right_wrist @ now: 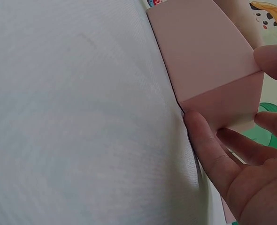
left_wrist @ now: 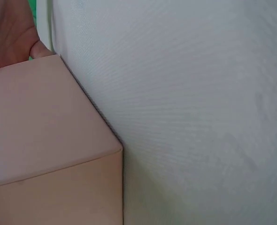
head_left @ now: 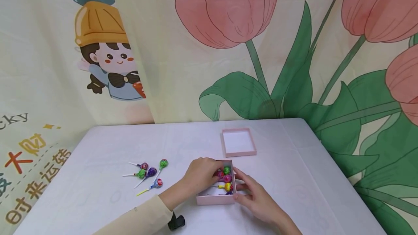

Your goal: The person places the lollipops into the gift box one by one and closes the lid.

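Observation:
A pink box (head_left: 214,200) without its lid holds several lollipops, among them a green one (head_left: 226,170) and a yellow one (head_left: 226,186). My left hand (head_left: 203,172) reaches over the box's left side, fingertips down inside by a red lollipop (head_left: 219,174); I cannot tell whether they grip it. My right hand (head_left: 256,196) is at the box's right side. Its thumb touches the near corner by the rim, and its extended fingers (right_wrist: 200,136) lie along the right wall. The left wrist view shows the box's outer walls (left_wrist: 40,117), with the right hand beyond them.
Left of the box, several lollipops lie on the white-covered table (head_left: 111,144), including a green one (head_left: 163,163) and a blue one with a yellow stick (head_left: 158,183). A pink lid (head_left: 240,154) lies behind the box. Printed fabric (head_left: 169,64) hangs behind the table.

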The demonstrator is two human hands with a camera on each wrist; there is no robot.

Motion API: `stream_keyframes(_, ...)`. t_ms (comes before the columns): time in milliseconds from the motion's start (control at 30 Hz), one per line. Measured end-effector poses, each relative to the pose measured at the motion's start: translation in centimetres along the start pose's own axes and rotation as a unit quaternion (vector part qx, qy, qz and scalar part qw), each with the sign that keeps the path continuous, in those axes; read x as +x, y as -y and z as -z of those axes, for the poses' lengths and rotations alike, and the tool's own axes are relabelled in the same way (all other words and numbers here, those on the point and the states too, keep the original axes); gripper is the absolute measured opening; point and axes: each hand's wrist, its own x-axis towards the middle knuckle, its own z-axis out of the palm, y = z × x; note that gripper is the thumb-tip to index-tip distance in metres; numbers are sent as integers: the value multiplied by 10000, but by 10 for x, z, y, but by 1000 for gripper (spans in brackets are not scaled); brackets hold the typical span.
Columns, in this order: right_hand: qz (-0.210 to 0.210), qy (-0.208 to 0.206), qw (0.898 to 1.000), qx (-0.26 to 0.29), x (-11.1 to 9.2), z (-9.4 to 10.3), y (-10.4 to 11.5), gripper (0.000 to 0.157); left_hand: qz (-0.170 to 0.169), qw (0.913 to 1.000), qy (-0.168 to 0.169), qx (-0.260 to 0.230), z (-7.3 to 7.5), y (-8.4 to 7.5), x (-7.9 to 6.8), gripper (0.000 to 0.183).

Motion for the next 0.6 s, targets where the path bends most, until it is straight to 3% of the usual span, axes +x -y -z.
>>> stream_keyframes(600, -64, -2, 10000, -68, 0, 0, 1, 76, -165, 9993, 99, -319, 12, 0, -6, 27)
